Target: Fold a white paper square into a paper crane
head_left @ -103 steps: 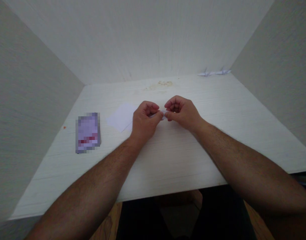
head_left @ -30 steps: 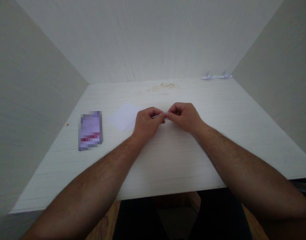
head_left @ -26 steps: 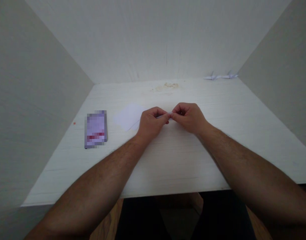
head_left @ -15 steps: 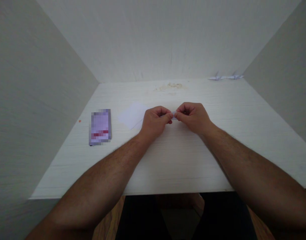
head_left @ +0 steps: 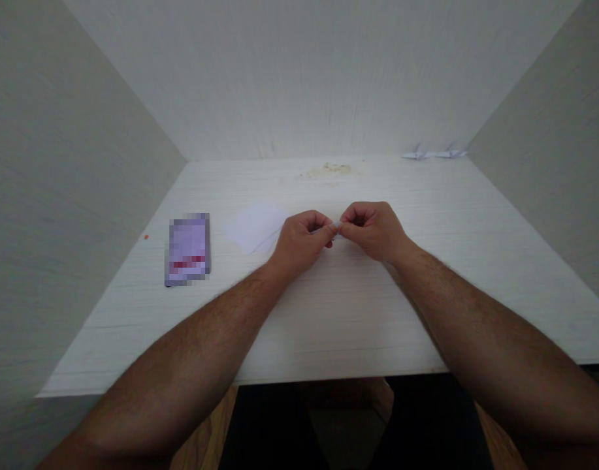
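Note:
Near the middle of the white table, my left hand and my right hand meet with thumbs and fingertips pinched. Between them is a small piece of folded white paper, mostly covered by the fingers, so its shape is hard to make out. Both hands grip it, their thumb tips almost touching. Flat white paper sheets lie on the table just left of my left hand, partly tucked behind it.
A pixelated purple, flat rectangular object lies on the left of the table. Two folded paper figures stand at the back right corner. Walls enclose the back and sides. A brownish stain marks the back.
The whole view has shifted slightly, so things appear a little further left. My hands keep their pinch on the folded paper, with hardly any change in the fingers.

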`<state>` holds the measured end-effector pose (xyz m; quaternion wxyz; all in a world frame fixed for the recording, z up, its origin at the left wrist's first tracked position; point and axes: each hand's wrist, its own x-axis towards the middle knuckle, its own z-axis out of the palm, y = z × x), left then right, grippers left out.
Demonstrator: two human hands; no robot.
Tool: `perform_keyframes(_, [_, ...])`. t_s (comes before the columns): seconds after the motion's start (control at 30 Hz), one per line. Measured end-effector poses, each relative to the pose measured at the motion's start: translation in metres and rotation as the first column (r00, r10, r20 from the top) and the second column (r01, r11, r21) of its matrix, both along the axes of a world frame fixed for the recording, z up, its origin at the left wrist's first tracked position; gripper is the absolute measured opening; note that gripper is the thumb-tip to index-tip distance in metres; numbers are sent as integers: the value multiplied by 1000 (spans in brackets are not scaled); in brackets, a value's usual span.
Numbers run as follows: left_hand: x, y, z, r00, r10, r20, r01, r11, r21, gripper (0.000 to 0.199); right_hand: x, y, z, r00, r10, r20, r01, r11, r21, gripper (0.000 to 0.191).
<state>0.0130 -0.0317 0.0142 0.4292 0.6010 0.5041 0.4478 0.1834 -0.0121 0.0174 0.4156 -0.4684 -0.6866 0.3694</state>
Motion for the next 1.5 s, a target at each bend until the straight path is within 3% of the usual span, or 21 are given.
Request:
perform_keyframes(0.37, [0,3,-2,990,113,-87,-102,987,124,14,2,7,-6,999,-48,-15,47,997,-62,18])
perform_keyframes(0.53, [1,5,-2,990,134,-47,-129,987,97,10,4,13,-11,997,33,-74,-38,997,-67,14])
perform_keyframes(0.87, [3,5,-2,988,153,24,-154,988,28,6,5,13,-10,999,-7,-35,5,998,-57,11])
perform_keyframes(0.97, [3,9,-4,972,117,203,-114,993,-25,12,5,13,-10,998,-20,-66,18,999,-33,11])
perform_keyframes(1.1, [0,15,-6,896,67,439,16,983,-184,26,5,13,-10,991,39,-131,-37,999,17,13])
perform_keyframes(1.3, [-2,15,-3,882,22,470,116,958,-262,26,4,11,-11,988,53,-147,-42,997,71,12])
perform_keyframes(1.5, [-2,12,0,874,31,486,108,961,-256,19,5,14,-15,977,52,-208,-24,990,136,9])
